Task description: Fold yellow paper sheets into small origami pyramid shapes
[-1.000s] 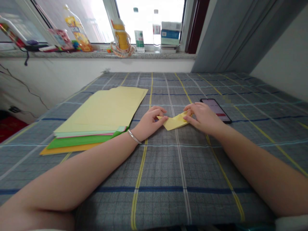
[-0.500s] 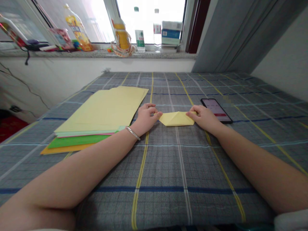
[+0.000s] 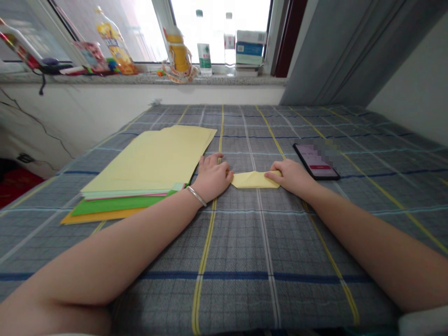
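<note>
One folded yellow paper (image 3: pixel 255 180), lying crosswise on the checked cloth (image 3: pixel 238 247). Right end: held in a closed pinch by the right hand (image 3: pixel 292 177). Left end: touching the left hand (image 3: pixel 213 178); whether gripped, I cannot tell.

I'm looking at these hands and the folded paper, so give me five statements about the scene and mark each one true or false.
1. The folded yellow paper lies between the left hand and the right hand. True.
2. A bangle circles the right wrist. False: the silver bangle is on the left wrist.
3. The smartphone lies on the plaid cloth. True.
4. The top sheet of the paper stack is green. False: the top sheet is pale yellow, and the green paper is lower down.
5. The orange drink bottle is on the windowsill. True.
</note>
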A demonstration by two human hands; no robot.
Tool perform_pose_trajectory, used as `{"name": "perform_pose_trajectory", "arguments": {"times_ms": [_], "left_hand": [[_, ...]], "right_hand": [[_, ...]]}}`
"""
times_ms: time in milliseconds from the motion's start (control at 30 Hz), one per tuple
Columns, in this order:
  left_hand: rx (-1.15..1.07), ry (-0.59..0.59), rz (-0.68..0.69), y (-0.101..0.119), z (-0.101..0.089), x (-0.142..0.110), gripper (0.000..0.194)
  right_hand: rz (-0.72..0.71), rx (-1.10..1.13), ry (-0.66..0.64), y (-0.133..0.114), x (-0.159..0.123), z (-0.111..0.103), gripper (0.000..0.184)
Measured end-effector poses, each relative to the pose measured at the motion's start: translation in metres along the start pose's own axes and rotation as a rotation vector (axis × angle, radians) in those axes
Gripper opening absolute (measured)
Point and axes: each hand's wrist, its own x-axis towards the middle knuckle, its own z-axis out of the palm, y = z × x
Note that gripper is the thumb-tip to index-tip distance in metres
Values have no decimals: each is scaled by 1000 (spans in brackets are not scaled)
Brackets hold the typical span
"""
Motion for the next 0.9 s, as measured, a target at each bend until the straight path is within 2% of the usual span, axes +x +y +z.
{"name": "perform_pose_trajectory", "arguments": {"times_ms": [200, 300, 367, 500, 567, 667, 900], "left_hand": [[77, 20, 62, 1, -1, -2, 15], [94, 31, 139, 4, -5, -2, 12], [39, -18, 245, 8, -7, -2, 19], [-78, -229, 405, 16, -7, -3, 37], [-74, -317, 402, 18, -6, -3, 45], [-50, -377, 351, 20, -4, -4, 51], [10, -348, 281, 23, -2, -6, 54]], "right_hand": [[-45, -210, 20, -8, -1, -1, 35], [-77, -257, 32, -10, -1, -1, 35], [-98, -265, 51, -11, -1, 0, 35], [-119, -160, 73, -11, -2, 2, 35], [-164, -63, 69, -12, -2, 4, 37], [-269, 26, 21, -11, -2, 10, 49], [-271, -31, -98, -8, 2, 23, 66]]}}
